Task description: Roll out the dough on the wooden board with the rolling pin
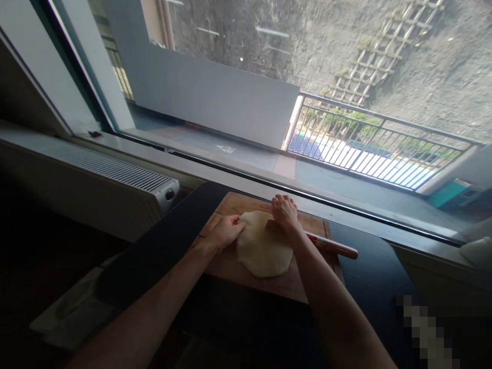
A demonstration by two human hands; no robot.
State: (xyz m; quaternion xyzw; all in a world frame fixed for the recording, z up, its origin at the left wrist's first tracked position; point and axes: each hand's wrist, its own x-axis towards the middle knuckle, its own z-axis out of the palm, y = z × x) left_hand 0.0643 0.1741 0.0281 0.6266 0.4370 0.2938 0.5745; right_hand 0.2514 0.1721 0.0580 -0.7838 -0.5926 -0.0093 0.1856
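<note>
A flat, roughly round sheet of pale dough (261, 251) lies on a wooden board (226, 205). At the dough's upper left edge, my left hand (227, 230) pinches the rim between thumb and fingers. A rolling pin (338, 248) crosses the dough's upper right part and reaches past the board's right side. My right hand (284, 210) is over the pin near its left end, with bent fingers beyond it. The pin's middle is partly hidden behind my right wrist and forearm.
The board rests on a dark table (369, 266) beside a window sill (330, 210). A white radiator (126, 189) stands to the left, below the window. Outside are a metal railing (357, 138) and a grey wall. A pixelated patch covers the lower right.
</note>
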